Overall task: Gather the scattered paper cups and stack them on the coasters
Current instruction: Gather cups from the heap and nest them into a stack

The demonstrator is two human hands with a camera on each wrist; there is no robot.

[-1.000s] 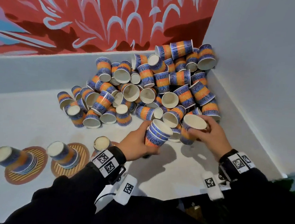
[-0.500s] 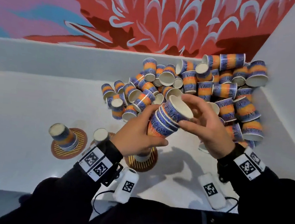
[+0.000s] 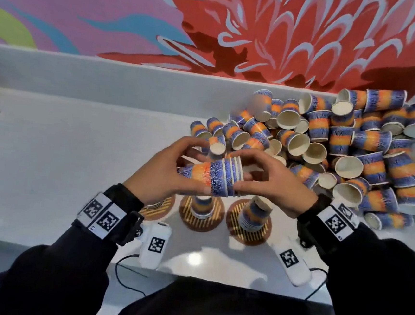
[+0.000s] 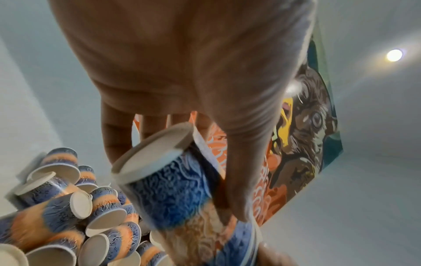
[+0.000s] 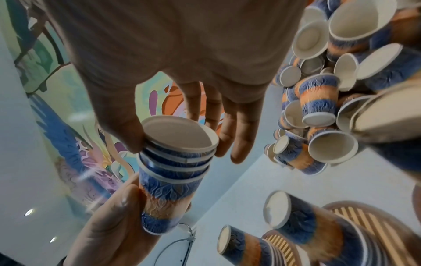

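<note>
Item one, I logged the cup pile [image 3: 339, 154] heaped in the table's [image 3: 64, 144] far right corner. Item two, three coasters [image 3: 248, 226] sat near the front edge, each bearing upturned stacks [image 3: 254, 215]. Item three, a nested stack [image 3: 212, 176] lay sideways in the air above the coasters, my left hand [image 3: 159, 175] wrapped round its base end and my right hand [image 3: 274, 183] pinching its rims.

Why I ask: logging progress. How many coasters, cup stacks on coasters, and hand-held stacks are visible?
Coasters: 3
Stacks on coasters: 3, the left one mostly hidden
Held stack: 1
Total: 7
</note>
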